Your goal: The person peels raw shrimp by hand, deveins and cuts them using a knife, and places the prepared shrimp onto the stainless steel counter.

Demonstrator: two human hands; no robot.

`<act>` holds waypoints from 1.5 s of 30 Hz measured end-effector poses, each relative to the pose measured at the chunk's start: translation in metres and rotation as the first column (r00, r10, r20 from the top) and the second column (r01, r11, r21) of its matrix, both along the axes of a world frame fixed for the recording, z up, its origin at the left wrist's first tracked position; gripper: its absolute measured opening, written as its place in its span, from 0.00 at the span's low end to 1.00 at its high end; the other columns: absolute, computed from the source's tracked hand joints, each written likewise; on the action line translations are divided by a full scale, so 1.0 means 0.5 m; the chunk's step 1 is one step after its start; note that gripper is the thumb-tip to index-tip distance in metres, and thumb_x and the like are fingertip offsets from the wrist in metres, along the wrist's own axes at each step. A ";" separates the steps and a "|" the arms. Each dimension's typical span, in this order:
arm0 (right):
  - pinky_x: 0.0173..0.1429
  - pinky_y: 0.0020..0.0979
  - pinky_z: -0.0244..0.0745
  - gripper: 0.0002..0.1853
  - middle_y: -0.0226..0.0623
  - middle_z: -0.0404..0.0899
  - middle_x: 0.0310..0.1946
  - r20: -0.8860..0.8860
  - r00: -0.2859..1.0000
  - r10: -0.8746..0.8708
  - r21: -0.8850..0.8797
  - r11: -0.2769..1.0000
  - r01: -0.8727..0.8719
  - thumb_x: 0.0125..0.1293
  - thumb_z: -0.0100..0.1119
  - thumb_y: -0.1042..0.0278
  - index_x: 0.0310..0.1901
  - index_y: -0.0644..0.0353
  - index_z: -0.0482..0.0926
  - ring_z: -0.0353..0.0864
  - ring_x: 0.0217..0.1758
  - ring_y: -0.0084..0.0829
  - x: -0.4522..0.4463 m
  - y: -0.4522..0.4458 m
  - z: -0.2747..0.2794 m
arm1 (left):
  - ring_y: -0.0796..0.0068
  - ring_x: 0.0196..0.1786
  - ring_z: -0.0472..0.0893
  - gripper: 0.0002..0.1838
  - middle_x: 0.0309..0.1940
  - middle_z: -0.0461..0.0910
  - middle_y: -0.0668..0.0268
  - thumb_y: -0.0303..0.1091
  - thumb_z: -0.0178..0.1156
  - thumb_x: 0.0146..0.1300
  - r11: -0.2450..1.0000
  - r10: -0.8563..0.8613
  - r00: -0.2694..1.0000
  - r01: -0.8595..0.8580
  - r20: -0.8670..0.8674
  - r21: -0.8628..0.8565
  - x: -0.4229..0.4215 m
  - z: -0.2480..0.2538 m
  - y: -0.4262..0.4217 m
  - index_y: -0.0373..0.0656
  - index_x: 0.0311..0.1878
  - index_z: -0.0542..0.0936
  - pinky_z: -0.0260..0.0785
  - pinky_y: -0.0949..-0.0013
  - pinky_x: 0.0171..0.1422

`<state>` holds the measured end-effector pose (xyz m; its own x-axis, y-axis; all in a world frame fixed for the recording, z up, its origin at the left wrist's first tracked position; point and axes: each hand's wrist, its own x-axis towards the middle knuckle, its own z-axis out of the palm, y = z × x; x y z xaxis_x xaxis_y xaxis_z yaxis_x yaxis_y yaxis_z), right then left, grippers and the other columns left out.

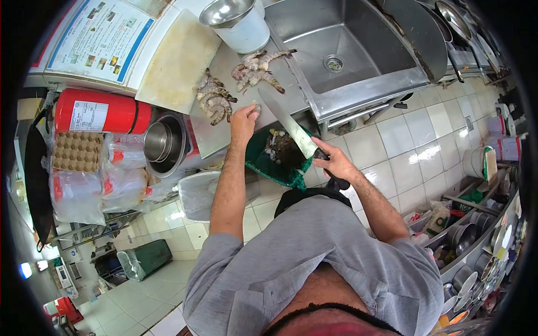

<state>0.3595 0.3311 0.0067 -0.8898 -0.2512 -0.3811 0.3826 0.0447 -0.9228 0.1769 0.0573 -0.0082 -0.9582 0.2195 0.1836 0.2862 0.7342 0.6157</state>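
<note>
My right hand (334,162) is wrapped round the black handle of a large kitchen knife (287,124). Its broad blade points up and left, over the counter's edge. At the counter edge my left hand (244,124) is closed in a pinch on a small pale piece that looks like shrimp (256,108), mostly hidden by the fingers. Beyond the left hand lies a row of greyish shrimps (214,99) on the steel counter (232,106). Paler shrimps (252,73), tails still on, form a second group nearer the sink. Under the knife stands a green-lined bin (260,159) holding scraps.
A deep steel sink (370,50) is to the right of the counter. A white bucket (244,36) with a metal bowl and a pale cutting board (179,61) stand behind the shrimps. Below left are a clear plastic tub (204,196) and nested metal bowls (158,143).
</note>
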 end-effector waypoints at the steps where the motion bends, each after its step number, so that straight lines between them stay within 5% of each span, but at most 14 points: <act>1: 0.22 0.25 0.68 0.38 0.31 0.76 0.28 0.014 1.000 0.010 -0.042 0.999 -0.009 0.61 0.63 0.74 0.72 0.48 0.59 0.69 0.18 0.18 -0.008 -0.005 0.003 | 0.68 0.35 0.83 0.17 0.36 0.84 0.57 0.29 0.64 0.57 0.999 0.013 0.999 -0.015 0.052 0.041 0.000 -0.001 -0.003 0.41 0.51 0.83 0.74 0.68 0.43; 6: 0.22 0.23 0.69 0.39 0.29 0.73 0.27 0.023 0.999 0.027 -0.158 0.987 -0.023 0.62 0.62 0.77 0.73 0.54 0.57 0.70 0.19 0.18 -0.040 -0.020 0.004 | 0.75 0.31 0.81 0.17 0.30 0.84 0.64 0.27 0.64 0.58 0.998 0.030 0.990 -0.038 0.141 0.057 -0.011 0.004 -0.005 0.41 0.52 0.83 0.73 0.71 0.39; 9: 0.22 0.24 0.69 0.39 0.30 0.73 0.27 0.017 1.000 0.024 -0.177 0.984 -0.020 0.62 0.62 0.76 0.73 0.54 0.57 0.70 0.19 0.18 -0.047 -0.020 -0.005 | 0.68 0.38 0.83 0.16 0.38 0.83 0.57 0.24 0.64 0.56 0.994 0.073 0.965 -0.092 0.250 0.065 -0.007 0.026 0.006 0.39 0.49 0.83 0.75 0.68 0.48; 18: 0.21 0.24 0.69 0.38 0.28 0.72 0.26 0.015 0.999 0.040 -0.201 0.979 -0.036 0.63 0.61 0.77 0.73 0.53 0.57 0.70 0.18 0.18 -0.043 -0.014 -0.020 | 0.79 0.30 0.78 0.16 0.29 0.83 0.65 0.26 0.65 0.58 0.987 0.065 0.965 -0.099 0.252 0.124 -0.008 0.027 0.005 0.39 0.51 0.83 0.71 0.73 0.37; 24: 0.22 0.24 0.68 0.39 0.28 0.72 0.26 0.035 0.999 0.030 -0.232 0.972 -0.021 0.62 0.61 0.78 0.73 0.51 0.56 0.70 0.19 0.18 0.009 -0.025 -0.025 | 0.74 0.33 0.83 0.15 0.32 0.85 0.59 0.26 0.66 0.56 0.982 0.156 0.955 -0.177 0.251 0.064 0.002 0.030 0.022 0.37 0.48 0.84 0.75 0.70 0.41; 30: 0.22 0.23 0.70 0.39 0.27 0.73 0.27 0.063 0.998 0.023 -0.331 0.944 -0.001 0.64 0.61 0.77 0.74 0.48 0.54 0.68 0.20 0.17 0.067 -0.023 -0.061 | 0.73 0.33 0.83 0.14 0.33 0.86 0.58 0.28 0.67 0.56 0.912 0.320 0.936 -0.347 0.149 0.217 0.010 -0.018 0.054 0.36 0.47 0.84 0.75 0.70 0.42; 35: 0.22 0.23 0.69 0.39 0.30 0.74 0.28 0.079 0.997 0.021 -0.326 0.945 0.005 0.62 0.61 0.79 0.74 0.50 0.56 0.69 0.20 0.18 0.072 -0.008 -0.077 | 0.76 0.36 0.83 0.19 0.36 0.86 0.60 0.26 0.67 0.56 0.878 0.439 0.893 -0.449 0.097 0.167 0.016 -0.014 0.091 0.36 0.53 0.81 0.74 0.72 0.43; 38: 0.22 0.24 0.69 0.39 0.29 0.74 0.26 0.067 0.997 0.033 -0.308 0.951 -0.011 0.62 0.61 0.79 0.74 0.49 0.56 0.70 0.19 0.18 0.056 0.006 -0.074 | 0.72 0.37 0.84 0.22 0.37 0.85 0.56 0.25 0.67 0.55 0.935 0.317 0.930 -0.339 0.188 0.103 0.005 -0.046 0.048 0.35 0.55 0.79 0.76 0.68 0.44; 45: 0.22 0.23 0.69 0.39 0.29 0.74 0.29 0.043 0.998 0.051 -0.338 0.940 -0.034 0.62 0.61 0.79 0.74 0.46 0.57 0.70 0.20 0.18 0.091 0.015 -0.090 | 0.71 0.38 0.84 0.26 0.48 0.81 0.54 0.22 0.68 0.52 0.905 0.365 0.897 -0.405 0.251 0.129 0.017 -0.031 0.062 0.36 0.58 0.78 0.76 0.68 0.44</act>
